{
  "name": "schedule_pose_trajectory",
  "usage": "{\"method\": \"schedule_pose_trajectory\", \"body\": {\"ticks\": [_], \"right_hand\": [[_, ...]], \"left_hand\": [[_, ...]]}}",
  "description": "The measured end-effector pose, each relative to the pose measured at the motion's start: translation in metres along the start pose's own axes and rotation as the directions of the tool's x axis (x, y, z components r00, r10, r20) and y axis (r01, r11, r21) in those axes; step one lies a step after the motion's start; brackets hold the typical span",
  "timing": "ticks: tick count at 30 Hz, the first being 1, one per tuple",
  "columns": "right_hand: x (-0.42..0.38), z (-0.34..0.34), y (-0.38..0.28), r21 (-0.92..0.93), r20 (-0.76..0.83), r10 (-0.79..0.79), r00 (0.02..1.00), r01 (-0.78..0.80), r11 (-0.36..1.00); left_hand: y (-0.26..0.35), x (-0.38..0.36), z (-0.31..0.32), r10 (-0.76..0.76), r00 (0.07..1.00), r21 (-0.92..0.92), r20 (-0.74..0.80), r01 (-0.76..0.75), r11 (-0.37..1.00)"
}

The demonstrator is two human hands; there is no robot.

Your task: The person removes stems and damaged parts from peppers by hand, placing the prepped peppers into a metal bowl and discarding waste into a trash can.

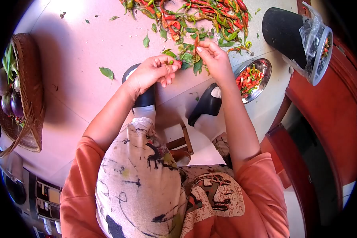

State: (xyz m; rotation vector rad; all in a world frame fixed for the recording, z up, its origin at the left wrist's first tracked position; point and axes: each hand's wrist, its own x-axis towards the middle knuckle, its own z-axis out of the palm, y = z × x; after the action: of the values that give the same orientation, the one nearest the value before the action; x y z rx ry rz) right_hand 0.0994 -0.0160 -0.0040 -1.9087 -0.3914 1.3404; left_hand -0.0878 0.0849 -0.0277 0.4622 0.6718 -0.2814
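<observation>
My left hand (154,73) is closed in a pinch at the near edge of the pile, with a small chili pepper (171,62) showing green and red at its fingertips. To its right, my right hand (215,59) pinches a shrivelled, brownish-red chili pepper (197,43) between thumb and fingers. Beyond both hands, red and green chili peppers (200,14) lie heaped on the floor. Green leaves (187,58) are mixed in along the near side of the heap, between my hands.
A metal bowl (270,71) of red and green chili pieces rests on the floor at right. Behind it lies a tilted dark container (283,37) with plastic wrap. A woven basket (35,95) with eggplants (16,104) stands at left. Red wooden furniture (321,119) borders the right.
</observation>
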Motion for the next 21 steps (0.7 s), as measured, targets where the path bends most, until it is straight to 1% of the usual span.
{"method": "schedule_pose_trajectory", "body": {"ticks": [1, 3, 4, 6, 7, 9, 10, 12, 13, 15, 16, 18, 19, 21], "right_hand": [[-0.003, -0.001, -0.002, -0.001, -0.003, 0.0, 1.0, 0.0, 1.0], [-0.007, -0.001, -0.006, 0.252, 0.132, 0.17, 0.977, -0.199, 0.947], [-0.009, -0.001, -0.008, 0.25, 0.134, 0.17, 0.976, -0.2, 0.947], [-0.012, 0.002, -0.01, 0.439, 0.202, 0.197, 0.959, -0.269, 0.857], [-0.013, 0.003, -0.01, 0.438, 0.204, 0.198, 0.959, -0.27, 0.858], [-0.014, 0.004, -0.01, 0.518, 0.26, 0.181, 0.948, -0.295, 0.803], [-0.015, 0.006, -0.01, 0.519, 0.261, 0.181, 0.948, -0.296, 0.802], [-0.016, 0.011, -0.012, 0.364, 0.189, 0.195, 0.962, -0.254, 0.896], [-0.016, 0.016, -0.013, 0.365, 0.191, 0.195, 0.962, -0.254, 0.896], [-0.018, 0.026, -0.015, 0.187, 0.13, 0.002, 0.992, -0.026, 0.982], [-0.02, 0.027, -0.016, 0.187, 0.13, 0.001, 0.991, -0.026, 0.982], [-0.023, 0.03, -0.022, -0.069, 0.089, -0.008, 0.996, 0.014, 0.998], [-0.026, 0.03, -0.027, -0.069, 0.09, -0.008, 0.996, 0.014, 0.998], [-0.03, 0.031, -0.038, -0.335, 0.069, -0.133, 0.989, 0.148, 0.931]], "left_hand": [[0.002, 0.002, 0.002, 0.021, 0.999, -0.031, -0.035, -0.022, 0.999], [0.006, 0.004, 0.004, 0.047, 0.998, -0.049, -0.052, -0.05, 0.998], [0.007, 0.005, 0.004, 0.072, 0.994, -0.075, -0.077, -0.078, 0.994], [0.009, 0.004, 0.005, 0.11, 0.988, -0.11, -0.11, -0.123, 0.986], [0.01, 0.004, 0.005, 0.111, 0.988, -0.111, -0.112, -0.123, 0.986], [0.011, 0.003, 0.006, 0.124, 0.983, -0.114, -0.132, -0.139, 0.984], [0.012, 0.004, 0.007, 0.123, 0.983, -0.113, -0.133, -0.139, 0.984], [0.014, 0.004, 0.01, 0.123, 0.976, -0.151, -0.181, -0.151, 0.977], [0.014, 0.005, 0.01, 0.123, 0.975, -0.151, -0.182, -0.151, 0.977], [0.014, 0.006, 0.01, 0.143, 0.972, -0.174, -0.185, -0.176, 0.969], [0.014, 0.005, 0.009, 0.143, 0.972, -0.174, -0.185, -0.176, 0.969], [0.016, 0.004, 0.01, 0.163, 0.972, -0.173, -0.169, -0.192, 0.966], [0.017, 0.002, 0.011, 0.163, 0.972, -0.173, -0.169, -0.192, 0.966], [0.018, 0.0, 0.013, 0.192, 0.963, -0.194, -0.187, -0.228, 0.954]]}}
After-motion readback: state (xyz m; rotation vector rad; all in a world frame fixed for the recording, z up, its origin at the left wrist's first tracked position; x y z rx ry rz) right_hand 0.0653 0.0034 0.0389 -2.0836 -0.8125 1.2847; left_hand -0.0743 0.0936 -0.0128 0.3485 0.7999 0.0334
